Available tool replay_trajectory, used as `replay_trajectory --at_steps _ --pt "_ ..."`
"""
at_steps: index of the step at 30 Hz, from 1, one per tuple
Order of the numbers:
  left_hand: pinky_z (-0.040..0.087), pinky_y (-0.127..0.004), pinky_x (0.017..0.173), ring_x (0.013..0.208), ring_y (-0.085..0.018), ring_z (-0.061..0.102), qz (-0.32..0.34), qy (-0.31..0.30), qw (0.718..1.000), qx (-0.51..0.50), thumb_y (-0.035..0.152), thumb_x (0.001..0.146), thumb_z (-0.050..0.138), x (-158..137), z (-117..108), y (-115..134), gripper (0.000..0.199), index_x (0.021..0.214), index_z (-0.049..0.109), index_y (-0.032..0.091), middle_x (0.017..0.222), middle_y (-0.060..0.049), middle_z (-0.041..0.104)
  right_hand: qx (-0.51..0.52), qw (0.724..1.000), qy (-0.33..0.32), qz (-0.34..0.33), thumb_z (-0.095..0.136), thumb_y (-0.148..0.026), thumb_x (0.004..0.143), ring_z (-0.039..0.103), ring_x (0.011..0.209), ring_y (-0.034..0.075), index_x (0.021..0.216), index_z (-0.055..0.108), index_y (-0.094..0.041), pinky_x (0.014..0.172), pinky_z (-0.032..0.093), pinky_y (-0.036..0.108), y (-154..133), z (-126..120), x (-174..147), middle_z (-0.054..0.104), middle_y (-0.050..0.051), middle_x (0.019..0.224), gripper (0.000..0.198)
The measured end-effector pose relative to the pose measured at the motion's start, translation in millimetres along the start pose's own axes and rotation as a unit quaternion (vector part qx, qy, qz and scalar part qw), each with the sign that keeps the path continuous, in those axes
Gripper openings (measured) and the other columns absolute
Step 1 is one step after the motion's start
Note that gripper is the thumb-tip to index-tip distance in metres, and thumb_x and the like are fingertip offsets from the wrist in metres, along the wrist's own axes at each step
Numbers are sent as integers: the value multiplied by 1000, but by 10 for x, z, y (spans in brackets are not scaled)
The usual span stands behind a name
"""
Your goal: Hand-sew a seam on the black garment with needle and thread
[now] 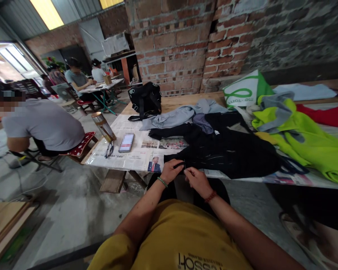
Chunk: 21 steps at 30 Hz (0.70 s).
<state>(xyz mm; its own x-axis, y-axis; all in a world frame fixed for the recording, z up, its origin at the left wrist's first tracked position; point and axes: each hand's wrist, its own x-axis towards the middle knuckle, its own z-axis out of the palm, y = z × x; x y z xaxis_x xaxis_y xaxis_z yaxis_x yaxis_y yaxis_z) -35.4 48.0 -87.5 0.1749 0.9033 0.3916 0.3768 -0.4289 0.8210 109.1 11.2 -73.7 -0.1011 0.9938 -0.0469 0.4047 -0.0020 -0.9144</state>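
A black garment (228, 155) with lines of white stitches lies along the table's near edge. My left hand (171, 171), with a green bead bracelet at the wrist, is closed on the garment's left end. Just to its right, my right hand (197, 180) is in a pinch, with a red bracelet below it. From its fingertips a thin, pale needle (185, 164) points up beside the cloth. The needle is tiny here, and any thread on it cannot be made out. Both hands are close together at the table edge, above my lap.
Newspaper under clear plastic covers the table (129, 165). On it are a phone (126, 142), a steel flask (103, 126), glasses (109, 150), a black bag (145, 99), grey cloth (171, 116), a yellow-green garment (301, 138) and a green-white bag (246, 90). A person (45, 123) sits at left.
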Motion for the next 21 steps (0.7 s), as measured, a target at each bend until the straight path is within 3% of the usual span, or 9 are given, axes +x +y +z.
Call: replay_trajectory --at_steps 8,13,15,18,20,21 --pt "51 -26 74 78 -13 62 5 9 1000 -5 25 80 58 1 63 -72 16 89 69 18 84 -4 68 -49 997 34 -39 41 -37 80 46 45 10 58 50 -20 46 32 22 25 -18 61 54 -2 50 30" --pt "50 -25 70 76 -13 60 59 -31 998 2 22 81 56 -13 51 -116 17 90 69 17 81 -5 66 -33 996 63 -61 42 -36 80 45 46 10 55 47 -20 47 32 22 52 2 138 51 -3 48 30" --pt "50 -25 70 76 -13 60 74 -37 997 10 20 81 55 -18 42 -125 17 91 68 16 81 -5 66 -16 998 49 -39 42 -37 80 44 42 9 57 47 -20 46 32 22 17 -19 151 51 -3 48 29" --pt "49 -25 71 77 -13 60 65 -23 998 11 19 82 54 -20 34 -114 17 91 68 16 82 -5 66 -38 999 -33 -19 38 -38 82 46 38 10 61 51 -20 44 33 23 -113 -172 115 56 -2 52 30" --pt "49 -25 72 77 -13 59 54 -18 998 18 19 83 52 -22 36 -92 18 92 68 18 82 -4 66 -114 989 -69 -70 39 -38 83 51 45 12 65 56 -20 48 36 24 -238 -352 79 60 0 57 30" --pt "49 -25 73 77 -13 59 52 -17 998 23 19 83 52 -24 38 -79 19 93 68 18 82 -4 66 -157 980 -45 -113 41 -37 82 55 52 13 68 59 -20 53 37 25 -304 -450 73 63 2 62 29"
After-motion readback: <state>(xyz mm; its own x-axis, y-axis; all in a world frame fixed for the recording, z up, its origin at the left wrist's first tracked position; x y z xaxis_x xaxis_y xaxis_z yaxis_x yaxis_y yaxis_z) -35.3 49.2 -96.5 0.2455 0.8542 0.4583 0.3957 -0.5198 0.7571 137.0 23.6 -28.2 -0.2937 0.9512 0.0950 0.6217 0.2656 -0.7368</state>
